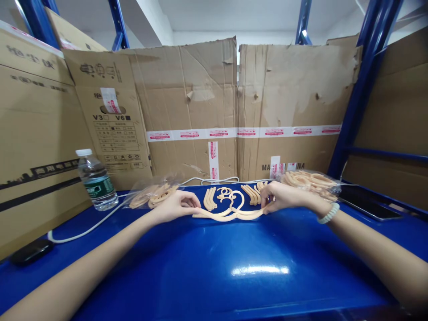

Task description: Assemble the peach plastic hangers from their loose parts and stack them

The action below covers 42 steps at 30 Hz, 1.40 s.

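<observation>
Several curved, wood-coloured strips (220,218) meet in a wavy shape on the blue tabletop, with a ring-like curl (239,199) rising at their middle. My left hand (177,206) pinches the left end of this shape between thumb and fingers. At its right end, my right hand (279,197) is closed on the strips, its fingertips partly hiding them. Just behind lie a row of short curved strips (210,199), some small curled pieces (224,192) and a second row of strips (250,195) close to my right hand.
Clear plastic bags of similar pieces lie left (152,194) and right (310,183). A water bottle (96,183), white cable (83,232) and black object (31,252) are at left; a dark phone-like slab (368,204) is at right. Cardboard (190,107) walls the back of the blue table (200,276).
</observation>
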### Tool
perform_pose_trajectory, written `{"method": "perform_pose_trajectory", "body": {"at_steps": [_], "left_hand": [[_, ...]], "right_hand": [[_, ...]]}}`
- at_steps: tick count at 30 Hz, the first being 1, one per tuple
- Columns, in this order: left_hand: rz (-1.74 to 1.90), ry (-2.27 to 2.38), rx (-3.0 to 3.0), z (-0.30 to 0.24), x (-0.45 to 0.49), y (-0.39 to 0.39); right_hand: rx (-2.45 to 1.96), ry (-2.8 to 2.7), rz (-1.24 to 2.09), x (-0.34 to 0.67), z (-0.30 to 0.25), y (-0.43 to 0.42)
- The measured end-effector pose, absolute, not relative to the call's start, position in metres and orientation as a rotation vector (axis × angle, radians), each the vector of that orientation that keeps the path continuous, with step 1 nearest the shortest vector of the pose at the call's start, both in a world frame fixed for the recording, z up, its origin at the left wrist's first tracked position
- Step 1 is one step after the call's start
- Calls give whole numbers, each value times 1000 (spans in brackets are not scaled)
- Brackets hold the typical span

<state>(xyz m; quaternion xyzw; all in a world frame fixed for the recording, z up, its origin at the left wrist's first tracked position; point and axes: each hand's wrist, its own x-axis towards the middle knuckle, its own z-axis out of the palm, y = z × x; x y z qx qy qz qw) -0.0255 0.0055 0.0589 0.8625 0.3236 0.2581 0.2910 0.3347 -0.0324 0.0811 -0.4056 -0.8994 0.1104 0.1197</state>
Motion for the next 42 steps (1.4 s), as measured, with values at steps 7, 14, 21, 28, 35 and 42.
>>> {"method": "perform_pose_trajectory", "body": {"at_steps": [7, 14, 21, 28, 35, 42], "left_hand": [[518, 718, 2886, 62, -33, 9], [437, 732, 2976, 58, -33, 7], [403, 755, 3074, 58, -32, 0], [472, 752, 3075, 57, -26, -5], [511, 714, 3042, 53, -26, -5], [509, 725, 3038, 53, -25, -6]], "right_hand": [[-1155, -2667, 347, 330, 68, -28], [-1222, -2672, 380, 329, 60, -26], [-1164, -2599, 331, 324, 65, -28], [-1149, -2427, 220, 325, 72, -30], [-1217, -2325, 156, 327, 67, -25], [-1213, -2261, 171, 325, 71, -29]]}}
